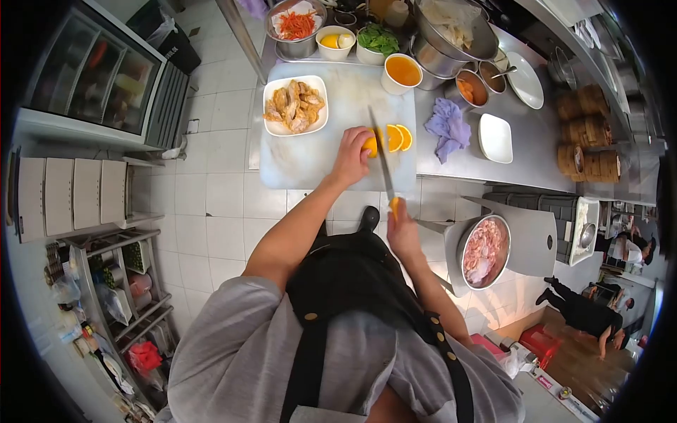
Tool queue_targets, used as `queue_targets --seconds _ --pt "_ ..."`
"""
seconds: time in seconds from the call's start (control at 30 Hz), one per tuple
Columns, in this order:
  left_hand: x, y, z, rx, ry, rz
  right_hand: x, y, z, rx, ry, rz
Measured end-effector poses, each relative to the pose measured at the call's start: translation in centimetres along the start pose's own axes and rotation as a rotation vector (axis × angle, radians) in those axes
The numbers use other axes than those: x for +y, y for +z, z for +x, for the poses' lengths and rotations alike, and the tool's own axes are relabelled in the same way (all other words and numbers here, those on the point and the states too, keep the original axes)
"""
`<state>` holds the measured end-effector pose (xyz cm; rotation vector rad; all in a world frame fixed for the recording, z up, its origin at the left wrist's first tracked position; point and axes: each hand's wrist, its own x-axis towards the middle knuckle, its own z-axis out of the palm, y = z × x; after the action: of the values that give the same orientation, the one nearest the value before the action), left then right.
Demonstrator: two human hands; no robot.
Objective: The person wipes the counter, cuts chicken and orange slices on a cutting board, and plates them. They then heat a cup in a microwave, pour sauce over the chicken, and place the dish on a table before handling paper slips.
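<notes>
On a white cutting board (335, 173), my left hand (350, 156) grips a piece of orange (370, 145), its fingers curled around the fruit. My right hand (403, 231) is closed around the yellow-orange handle of a long knife (384, 163). The blade points away from me and lies right against the orange's cut side. Just right of the blade, a few orange slices (400, 137) overlap on the board. A square white dish (322, 121) of browned chicken pieces (293, 106) stands at the board's left. A tub of orange sauce (403, 71) is at its back right corner.
Behind the board are a bowl of shredded carrot (295, 25) and a tub of green leaves (379, 41). A purple cloth (448, 128) and a square white plate (496, 139) lie to the right. Below, a metal bowl (485, 252) holds raw meat. Other people are far right.
</notes>
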<state>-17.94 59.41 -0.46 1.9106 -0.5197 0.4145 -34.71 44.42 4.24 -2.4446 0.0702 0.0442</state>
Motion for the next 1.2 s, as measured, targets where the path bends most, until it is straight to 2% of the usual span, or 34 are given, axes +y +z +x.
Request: queue_targets --seconds 0.07,0.23,0.3,0.73,0.9,1.0,1.13,1.2 --pt "-0.1 -0.2 0.0 -0.019 -0.009 -0.006 0.0 -1.5 0.9 0.028 0.050 -0.034" --pt "0.2 -0.3 -0.1 -0.003 -0.004 0.000 -3.0 -2.0 0.9 0.080 -0.059 -0.020" --pt "0.1 -0.3 0.0 0.002 -0.011 -0.004 -4.0 -1.9 1.1 0.016 0.010 -0.011" --pt "0.2 -0.3 0.0 0.009 0.002 0.003 -4.3 -1.5 0.8 0.015 -0.017 -0.052" --pt "0.1 0.0 -0.4 0.029 0.010 0.005 -5.2 -2.1 2.3 -0.074 0.037 -0.005" --pt "0.0 -0.2 0.0 0.011 -0.004 -0.003 -5.4 -2.9 -0.5 -0.063 0.041 -0.046" --pt "0.1 0.0 0.1 0.024 0.002 -0.014 -5.0 -0.7 4.7 -0.057 0.036 -0.038" --pt "0.2 -0.2 -0.1 0.036 0.005 -0.008 -5.4 -1.1 3.7 -0.070 0.066 -0.055"
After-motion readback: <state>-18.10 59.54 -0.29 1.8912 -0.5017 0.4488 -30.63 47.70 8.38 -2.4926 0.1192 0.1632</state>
